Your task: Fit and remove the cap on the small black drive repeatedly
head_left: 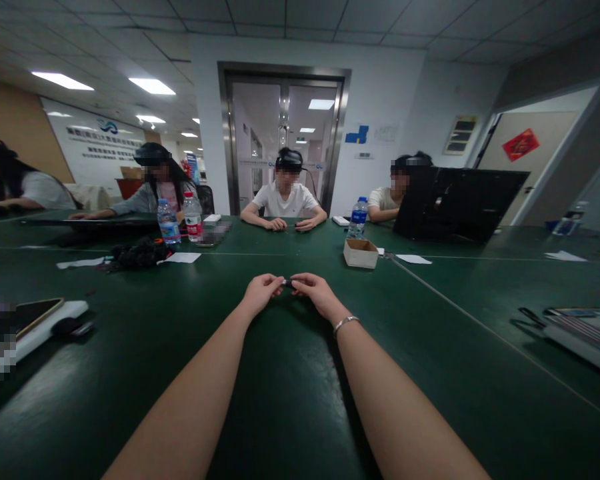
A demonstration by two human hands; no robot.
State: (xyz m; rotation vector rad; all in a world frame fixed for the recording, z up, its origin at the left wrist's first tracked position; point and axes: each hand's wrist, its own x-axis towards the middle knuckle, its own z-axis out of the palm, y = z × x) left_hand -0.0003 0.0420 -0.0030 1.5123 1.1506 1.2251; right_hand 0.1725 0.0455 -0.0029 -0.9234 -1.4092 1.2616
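Note:
A small dark piece with a silvery left end (287,283) is held between my two hands, just over the green table (290,360). My left hand (261,295) pinches the silvery end between thumb and fingertips. At the dark end, my right hand (319,293) has its thumb and fingers closed. The fingertips cover much of the piece, and its kind is too small to make out. A silvery bracelet (346,324) circles my right wrist.
Beyond my hands stand an open cardboard box (361,255) and a water bottle (357,219). Two more bottles (168,221) and a black bundle (137,255) are left. A black monitor (460,203) stands right. Several people wearing headsets sit around the table, one person (286,197) opposite.

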